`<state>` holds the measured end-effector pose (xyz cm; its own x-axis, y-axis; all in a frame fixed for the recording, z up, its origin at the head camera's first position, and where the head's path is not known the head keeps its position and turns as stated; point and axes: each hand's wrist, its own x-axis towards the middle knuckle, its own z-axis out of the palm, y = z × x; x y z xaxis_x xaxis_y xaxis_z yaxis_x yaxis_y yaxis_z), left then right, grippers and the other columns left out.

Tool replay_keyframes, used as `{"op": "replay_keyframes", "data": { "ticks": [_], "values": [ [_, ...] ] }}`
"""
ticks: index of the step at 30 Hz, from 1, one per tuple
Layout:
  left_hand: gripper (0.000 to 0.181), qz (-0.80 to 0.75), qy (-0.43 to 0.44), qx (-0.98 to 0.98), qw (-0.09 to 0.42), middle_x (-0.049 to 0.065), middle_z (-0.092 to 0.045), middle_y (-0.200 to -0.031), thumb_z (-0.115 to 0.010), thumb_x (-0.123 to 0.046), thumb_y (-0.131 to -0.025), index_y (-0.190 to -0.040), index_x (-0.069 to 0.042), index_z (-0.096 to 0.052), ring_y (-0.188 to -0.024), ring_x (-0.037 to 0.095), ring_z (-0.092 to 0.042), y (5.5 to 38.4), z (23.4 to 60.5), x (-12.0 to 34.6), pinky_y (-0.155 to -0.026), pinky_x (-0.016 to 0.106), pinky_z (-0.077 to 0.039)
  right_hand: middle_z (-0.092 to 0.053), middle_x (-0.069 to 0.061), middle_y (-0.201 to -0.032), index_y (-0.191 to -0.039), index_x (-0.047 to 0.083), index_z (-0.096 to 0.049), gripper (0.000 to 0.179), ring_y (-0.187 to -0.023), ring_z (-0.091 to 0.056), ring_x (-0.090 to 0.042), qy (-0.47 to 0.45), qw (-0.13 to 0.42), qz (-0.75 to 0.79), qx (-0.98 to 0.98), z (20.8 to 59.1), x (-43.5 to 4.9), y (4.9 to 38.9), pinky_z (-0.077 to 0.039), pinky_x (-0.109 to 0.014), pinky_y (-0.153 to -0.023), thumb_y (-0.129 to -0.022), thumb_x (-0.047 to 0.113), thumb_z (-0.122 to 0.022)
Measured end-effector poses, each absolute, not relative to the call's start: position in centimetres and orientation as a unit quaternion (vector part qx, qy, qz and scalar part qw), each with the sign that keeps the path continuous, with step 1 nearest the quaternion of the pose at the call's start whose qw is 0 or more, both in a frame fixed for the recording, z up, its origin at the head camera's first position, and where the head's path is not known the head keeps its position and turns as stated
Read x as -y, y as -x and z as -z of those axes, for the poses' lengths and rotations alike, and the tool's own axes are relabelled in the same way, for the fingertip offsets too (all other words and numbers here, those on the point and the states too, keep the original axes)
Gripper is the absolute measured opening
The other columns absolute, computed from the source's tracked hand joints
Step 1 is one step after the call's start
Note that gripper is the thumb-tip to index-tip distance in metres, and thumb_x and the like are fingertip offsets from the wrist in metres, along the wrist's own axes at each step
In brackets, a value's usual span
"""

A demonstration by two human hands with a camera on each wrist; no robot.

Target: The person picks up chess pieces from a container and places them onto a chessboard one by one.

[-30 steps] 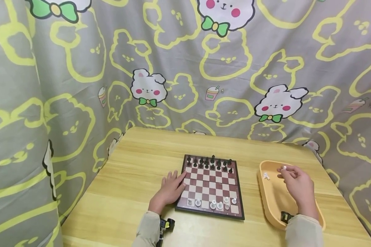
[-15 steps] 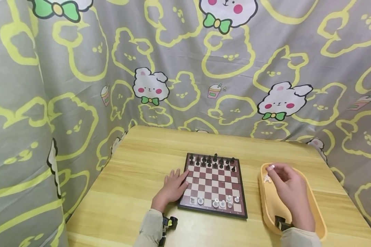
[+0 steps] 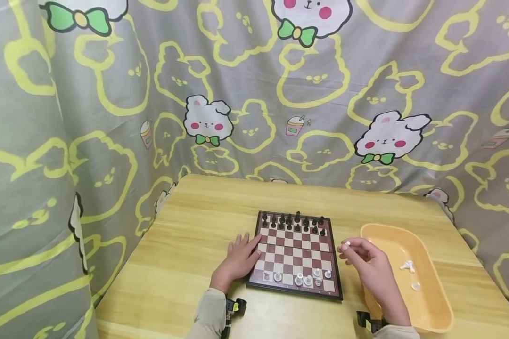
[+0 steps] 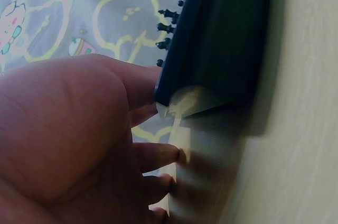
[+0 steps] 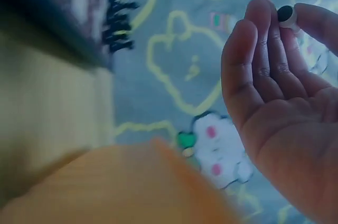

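Note:
The right hand (image 3: 371, 263) pinches a small white chess piece (image 5: 288, 19) between thumb and fingertips, its dark round base showing in the right wrist view. It is held near the right edge of the chessboard (image 3: 280, 256), a folding board with dark red and cream squares. At the board's left edge, the left hand (image 3: 237, 262) touches with thumb and forefinger, its other fingers spread on the wood. Several black pieces (image 3: 289, 226) fill the two far rows. Several white pieces (image 3: 299, 278) stand in the near rows.
A yellow-orange tray (image 3: 394, 249) stands to the right of the board, partly behind the right forearm. White pieces (image 3: 407, 266) lie inside it. The wooden table (image 3: 174, 245) meets a patterned grey curtain (image 3: 254, 127) at the back and sides.
The right hand has moved left from over the tray toward the board with the white chess piece, uncovering white pieces in the tray. The left hand has stayed at the board's edge.

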<state>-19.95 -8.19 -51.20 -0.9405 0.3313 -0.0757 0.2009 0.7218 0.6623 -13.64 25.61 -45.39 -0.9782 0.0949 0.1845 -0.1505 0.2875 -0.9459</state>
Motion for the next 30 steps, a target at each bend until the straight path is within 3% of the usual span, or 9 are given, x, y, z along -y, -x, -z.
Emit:
{"op": "replay_keyframes", "data": {
  "ticks": [7,20,25,30],
  "values": [
    [0.052,-0.338,-0.135,-0.926,0.098,0.034,-0.023,-0.164,-0.045,-0.026,-0.110,-0.159,-0.011,-0.042,-0.153,0.055,-0.009,19.4,51.6,8.7,-0.121,0.070,-0.003,-0.076,-0.006,-0.103,-0.118,-0.006,-0.065,0.029,-0.087,-0.071,-0.013,0.017,0.090,-0.586,0.805,47.5,-27.0,14.3,-0.058,-0.027,-0.075,-0.104,0.020,-0.066],
    [0.052,-0.339,-0.134,-0.928,0.081,0.034,-0.023,-0.164,-0.045,-0.027,-0.109,-0.159,-0.010,-0.043,-0.153,0.055,-0.009,20.0,51.0,9.2,-0.122,0.069,-0.002,-0.077,-0.003,-0.101,-0.121,-0.007,-0.064,0.035,-0.084,-0.071,-0.016,-0.020,0.078,-0.652,0.754,44.5,-22.8,18.5,-0.061,-0.033,-0.080,-0.103,0.023,-0.067],
    [0.053,-0.346,-0.145,-0.922,0.094,0.035,-0.024,-0.163,-0.046,-0.027,-0.109,-0.159,-0.009,-0.043,-0.152,0.057,-0.010,19.4,51.7,8.6,-0.120,0.072,-0.004,-0.079,-0.010,-0.098,-0.132,-0.003,-0.058,0.036,-0.077,-0.074,-0.018,-0.004,0.080,-0.664,0.743,45.8,-22.3,18.3,-0.060,-0.031,-0.074,-0.104,0.018,-0.066],
    [0.052,-0.347,-0.145,-0.923,0.086,0.034,-0.025,-0.163,-0.046,-0.028,-0.109,-0.159,-0.011,-0.043,-0.153,0.055,-0.010,19.6,51.8,8.2,-0.121,0.070,-0.004,-0.078,-0.018,-0.091,-0.120,-0.012,-0.063,0.031,-0.070,-0.074,-0.020,0.006,0.108,-0.659,0.744,47.2,-23.5,17.6,-0.061,-0.030,-0.067,-0.105,0.015,-0.062]
  ]
}}
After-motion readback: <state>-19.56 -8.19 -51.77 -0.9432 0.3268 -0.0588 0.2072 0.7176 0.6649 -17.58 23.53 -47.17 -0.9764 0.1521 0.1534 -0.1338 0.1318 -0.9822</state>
